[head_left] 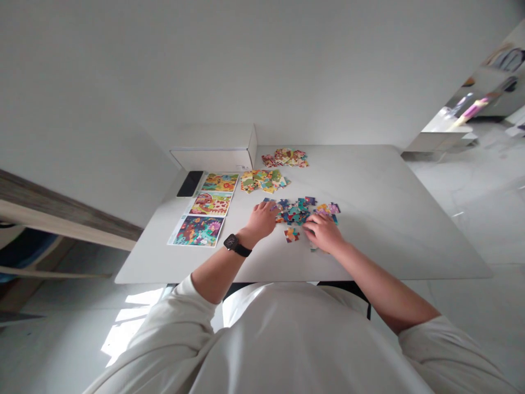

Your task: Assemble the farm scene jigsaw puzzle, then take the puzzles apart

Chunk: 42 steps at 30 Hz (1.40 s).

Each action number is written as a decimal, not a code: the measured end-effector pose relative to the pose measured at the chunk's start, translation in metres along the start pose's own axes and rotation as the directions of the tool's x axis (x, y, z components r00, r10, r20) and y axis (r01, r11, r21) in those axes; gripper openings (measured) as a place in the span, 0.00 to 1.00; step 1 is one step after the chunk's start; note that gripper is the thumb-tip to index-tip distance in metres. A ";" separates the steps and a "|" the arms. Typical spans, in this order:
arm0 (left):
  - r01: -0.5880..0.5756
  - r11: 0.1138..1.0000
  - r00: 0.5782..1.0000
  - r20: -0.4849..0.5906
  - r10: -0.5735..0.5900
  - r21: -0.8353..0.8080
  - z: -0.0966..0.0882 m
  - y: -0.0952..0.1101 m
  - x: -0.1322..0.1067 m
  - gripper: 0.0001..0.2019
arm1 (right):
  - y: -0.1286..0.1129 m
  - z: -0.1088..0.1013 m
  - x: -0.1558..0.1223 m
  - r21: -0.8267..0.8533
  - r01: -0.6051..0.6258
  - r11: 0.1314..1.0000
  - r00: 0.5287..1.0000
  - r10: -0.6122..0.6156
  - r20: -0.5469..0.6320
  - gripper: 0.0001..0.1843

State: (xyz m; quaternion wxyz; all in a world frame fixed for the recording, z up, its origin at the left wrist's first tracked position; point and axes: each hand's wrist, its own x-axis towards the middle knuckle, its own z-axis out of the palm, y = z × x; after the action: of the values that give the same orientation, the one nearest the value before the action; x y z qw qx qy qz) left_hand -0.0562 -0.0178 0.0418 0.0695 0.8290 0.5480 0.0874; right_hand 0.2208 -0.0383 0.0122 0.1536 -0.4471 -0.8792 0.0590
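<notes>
Dark blue, teal and purple puzzle pieces lie in a loose pile in front of me. My left hand, with a black watch on its wrist, rests at the pile's left edge, fingers stretched over the pieces there. On the right side, my right hand touches the pile with fingers apart and partly covers some pieces. An orange puzzle piece sits alone between the hands. Yellow and pink puzzle pieces are just beyond my right fingers. Pieces under both palms are hidden.
Yellow-green puzzle pieces and red-pink puzzle pieces form two piles farther back. At left is a sheet with three pictures, beside a black phone. A white box stands against the wall on the white table.
</notes>
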 end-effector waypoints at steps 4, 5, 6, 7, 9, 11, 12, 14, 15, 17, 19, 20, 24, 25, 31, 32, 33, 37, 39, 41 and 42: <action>-0.121 0.989 0.993 -0.014 0.120 -0.091 0.004 0.015 -0.006 0.16 | 0.021 -0.004 -0.002 -0.034 -0.073 0.997 0.997 0.073 0.012 0.12; -0.156 0.982 0.988 -0.002 0.157 -0.107 0.007 0.021 -0.005 0.14 | 0.024 -0.006 -0.002 -0.044 -0.090 0.995 0.996 0.091 0.012 0.13; -0.179 0.977 0.983 0.014 0.182 -0.116 0.010 0.026 -0.004 0.13 | 0.026 -0.007 -0.001 -0.053 -0.108 0.993 0.994 0.109 0.010 0.13; -0.187 0.976 0.981 0.027 0.191 -0.115 0.013 0.031 -0.003 0.13 | 0.027 -0.008 -0.001 -0.062 -0.128 0.990 0.992 0.129 0.009 0.14; -0.165 0.982 0.985 0.040 0.170 -0.091 0.018 0.039 0.002 0.13 | 0.026 -0.009 0.001 -0.074 -0.166 0.983 0.986 0.168 0.010 0.16; -0.129 0.990 0.991 0.032 0.131 -0.051 0.020 0.044 0.007 0.12 | 0.025 -0.010 0.001 -0.078 -0.179 0.981 0.983 0.181 0.013 0.17; -0.114 0.993 0.993 0.022 0.115 -0.034 0.021 0.045 0.009 0.13 | 0.024 -0.010 0.001 -0.074 -0.173 0.982 0.985 0.174 0.013 0.16; -0.091 0.996 0.996 -0.001 0.091 -0.013 0.021 0.046 0.012 0.15 | 0.024 -0.009 -0.002 -0.047 -0.138 0.989 0.990 0.139 0.010 0.13; -0.081 0.997 0.997 -0.011 0.081 -0.010 0.021 0.046 0.013 0.16 | 0.025 -0.009 -0.003 -0.026 -0.120 0.992 0.993 0.120 0.008 0.11; -0.060 0.998 0.998 -0.018 0.060 -0.013 0.021 0.046 0.014 0.18 | 0.026 -0.008 -0.006 0.014 -0.099 0.995 0.995 0.099 0.007 0.10; -0.040 0.999 0.999 -0.009 0.040 -0.014 0.022 0.048 0.015 0.19 | 0.028 -0.008 -0.004 0.028 -0.118 0.993 0.993 0.118 0.011 0.10; -0.031 0.999 1.000 -0.002 0.031 -0.013 0.023 0.049 0.016 0.19 | 0.028 -0.007 -0.002 0.022 -0.140 0.990 0.990 0.140 0.016 0.11; -0.009 1.000 1.000 0.029 0.009 0.008 0.023 0.055 0.023 0.26 | 0.026 -0.008 0.012 -0.024 -0.213 0.977 0.975 0.214 0.057 0.21; -0.005 1.000 0.999 0.040 0.005 0.013 0.022 0.057 0.025 0.28 | 0.025 -0.008 0.016 -0.030 -0.219 0.975 0.973 0.221 0.069 0.24; 0.034 0.999 0.997 0.064 -0.035 0.018 0.023 0.057 0.036 0.30 | 0.021 -0.011 0.030 -0.084 -0.309 0.947 0.941 0.317 0.119 0.23; 0.033 0.999 0.997 0.063 -0.034 0.012 0.024 0.056 0.037 0.30 | 0.022 -0.011 0.032 -0.089 -0.321 0.943 0.936 0.330 0.121 0.24; 0.030 1.000 0.998 0.062 -0.030 0.005 0.025 0.055 0.038 0.31 | 0.024 -0.011 0.033 -0.090 -0.329 0.940 0.933 0.338 0.121 0.26; 0.015 0.999 0.997 0.079 -0.012 -0.031 0.027 0.053 0.041 0.35 | 0.035 -0.011 0.036 -0.036 -0.334 0.942 0.932 0.335 0.139 0.30; 0.006 0.999 0.996 0.094 -0.002 -0.044 0.027 0.052 0.042 0.37 | 0.040 -0.011 0.035 0.025 -0.335 0.942 0.932 0.327 0.158 0.29; -0.015 0.998 0.994 0.108 0.021 -0.057 0.026 0.052 0.042 0.38 | 0.045 -0.012 0.033 0.074 -0.343 0.936 0.929 0.327 0.176 0.27; -0.026 0.998 0.993 0.110 0.033 -0.063 0.027 0.052 0.042 0.39 | 0.047 -0.013 0.032 0.087 -0.347 0.934 0.927 0.328 0.183 0.27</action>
State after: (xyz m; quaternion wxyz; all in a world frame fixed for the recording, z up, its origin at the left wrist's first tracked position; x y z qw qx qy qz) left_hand 0.0121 0.0000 0.0295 0.1241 0.8382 0.5278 0.0588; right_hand 0.2433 0.0152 0.0202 0.0935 -0.5756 -0.7937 0.1731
